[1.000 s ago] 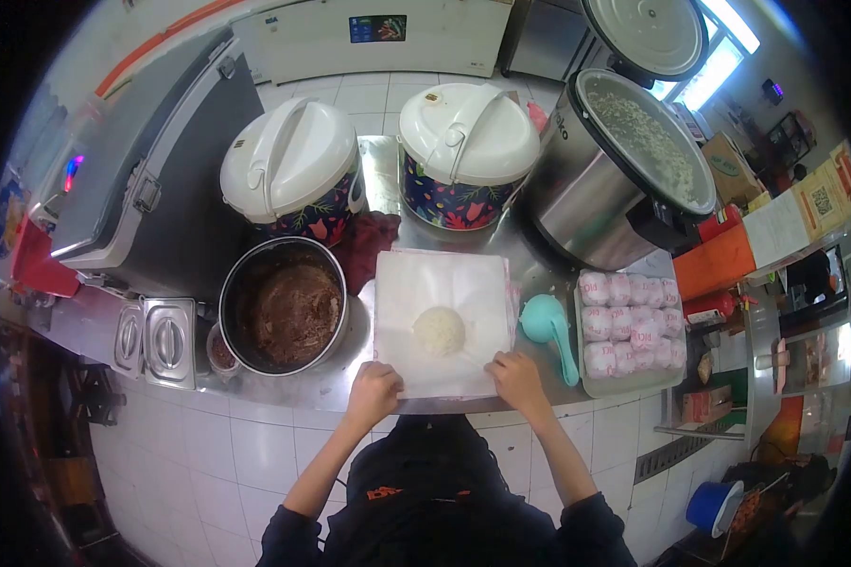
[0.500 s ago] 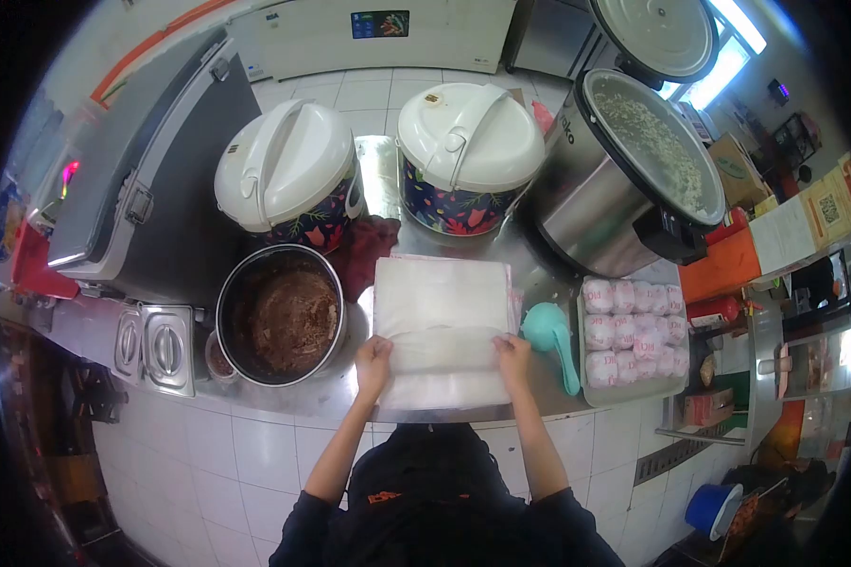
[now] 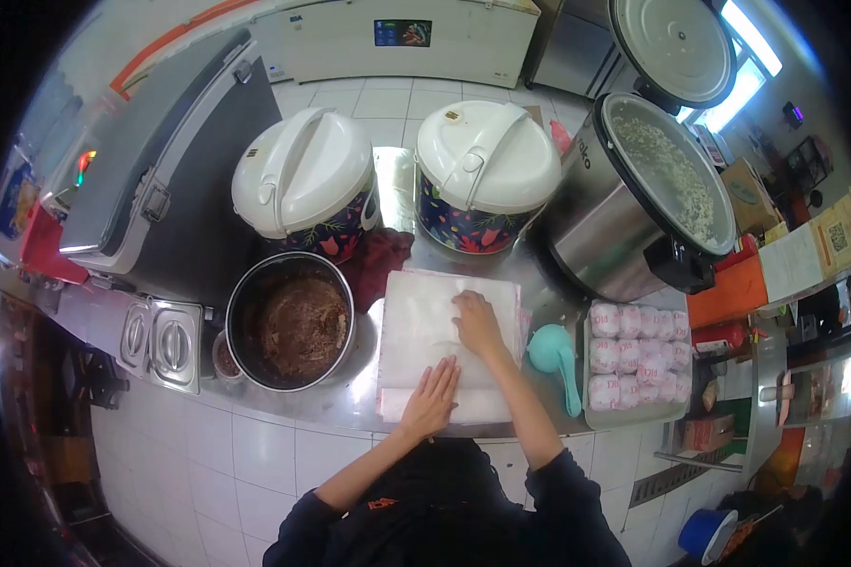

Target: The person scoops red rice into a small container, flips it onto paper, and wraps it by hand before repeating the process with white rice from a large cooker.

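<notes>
A stack of white paper sheets point(image 3: 411, 326) lies on the steel table in front of me. My left hand point(image 3: 432, 397) rests flat on the lower part of the stack, fingers stretched out and pointing up and away. Farther up the stack, my right hand point(image 3: 477, 323) lies on the paper with its fingers apart and slightly bent. Neither hand grips anything. Close to the right side of the stack is a turquoise scoop point(image 3: 551, 350), its handle toward me. To the left stands a pot point(image 3: 232, 331) with brown residue point(image 3: 303, 326) inside.
Two white-lidded containers point(image 3: 304, 170) with floral sides stand behind the paper. A large steel cooker point(image 3: 596, 227) with its lid raised holds rice. Several paper-wrapped portions point(image 3: 638, 354) fill a tray at right. Steel lidded pans point(image 3: 174, 345) and a grey cooler point(image 3: 151, 142) are left.
Both hands have left the sides of the sheet and now lie on the stack, the right higher up. The fold across the paper has mostly flattened. The view has shifted slightly.
</notes>
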{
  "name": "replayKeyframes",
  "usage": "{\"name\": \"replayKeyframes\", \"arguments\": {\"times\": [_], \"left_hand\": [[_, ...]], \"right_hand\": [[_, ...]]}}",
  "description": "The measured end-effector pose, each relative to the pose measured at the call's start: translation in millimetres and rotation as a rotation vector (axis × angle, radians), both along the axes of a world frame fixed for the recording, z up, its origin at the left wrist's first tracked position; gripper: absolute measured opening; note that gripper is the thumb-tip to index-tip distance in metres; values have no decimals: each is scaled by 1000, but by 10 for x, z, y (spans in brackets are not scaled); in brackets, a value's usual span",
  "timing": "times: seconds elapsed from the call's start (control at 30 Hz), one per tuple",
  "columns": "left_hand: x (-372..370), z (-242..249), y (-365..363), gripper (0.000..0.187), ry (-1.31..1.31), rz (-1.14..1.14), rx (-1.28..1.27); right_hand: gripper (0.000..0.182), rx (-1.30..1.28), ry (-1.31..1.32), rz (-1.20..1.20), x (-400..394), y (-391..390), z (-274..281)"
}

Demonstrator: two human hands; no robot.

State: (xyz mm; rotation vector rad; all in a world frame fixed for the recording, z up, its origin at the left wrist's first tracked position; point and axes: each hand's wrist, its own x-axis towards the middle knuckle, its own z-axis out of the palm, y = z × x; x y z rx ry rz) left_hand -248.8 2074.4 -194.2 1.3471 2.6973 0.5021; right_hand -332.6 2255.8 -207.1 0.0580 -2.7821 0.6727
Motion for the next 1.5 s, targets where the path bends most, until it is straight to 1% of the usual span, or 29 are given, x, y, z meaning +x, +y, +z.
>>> {"name": "replayKeyframes", "arguments": {"times": [0.07,0.13,0.17,0.23,0.27,0.33,0.37,0.43,0.5,0.57,0.63,0.7,0.77,0.83,0.9,0.97,1.0,1.07,1.1,1.13,1.17,1.2,1.27,1.3,1.33,1.4,1.43,1.47,1.5], "left_hand": [[-42,-5,7,72,-56,-9,62],[-69,4,1,70,-56,-15,71],[-66,3,-1,68,-56,-31,86],[-49,7,5,70,-55,-16,78],[-39,19,12,73,-56,-1,68],[-10,43,21,73,-63,13,80],[-8,57,20,73,-68,24,90],[-24,56,10,73,-74,19,93],[-30,58,-6,73,-87,18,96],[-48,57,-23,69,-63,1,102],[-53,89,-37,70,-62,14,101],[-50,82,-50,71,-60,19,100],[-54,47,-61,66,-62,19,90],[-76,37,-83,63,-77,5,89],[-98,23,-141,60,-90,-9,83],[-125,12,-224,56,-348,76,145],[-186,47,-272,56,-345,67,144],[-338,104,-401,56,-683,296,-257],[-329,-17,-513,56,-680,292,-260],[-290,-169,-629,57,-382,412,22],[-278,-144,-678,59,-76,518,303],[-278,-117,-714,59,-73,513,305],[-266,15,-760,63,-39,515,393],[-232,72,-725,59,21,394,362],[-213,114,-668,59,21,378,373],[-224,175,-442,51,-2,-22,278],[-221,176,-368,47,-77,14,283],[-210,132,-361,43,-153,34,290],[-216,69,-378,42,-169,60,309]], "right_hand": [[33,35,-46,29,-129,-22,63],[35,134,-270,14,-228,-28,111],[35,133,-271,16,-268,-25,94],[31,261,-324,105,-343,-5,73],[31,264,-324,106,-358,-10,54],[26,34,-311,-42,-372,-41,9],[26,33,-310,-43,-370,-42,57],[14,178,-283,52,-344,-37,246],[11,152,-243,103,-249,-15,332],[7,127,-203,157,-70,-36,489],[1,85,-56,226,246,-121,721],[1,79,-5,247,506,-176,646],[2,75,48,262,728,-210,526],[3,73,123,195,870,-229,333],[4,63,136,179,961,-256,309],[6,52,150,158,1041,-281,279],[8,66,142,147,1071,-294,270],[10,80,135,131,1103,-309,262],[11,71,225,134,1109,-321,265],[12,63,316,138,1115,-333,270],[12,63,320,134,1129,-331,229],[11,65,320,154,1140,-328,177],[10,74,328,166,1149,-308,116],[12,77,323,186,1157,-300,95],[14,84,318,203,1173,-284,80],[18,114,320,213,1210,-257,32],[22,136,316,230,1227,-211,20],[31,-3,256,223,1283,-192,-46],[37,9,231,251,1336,-164,4]]}}
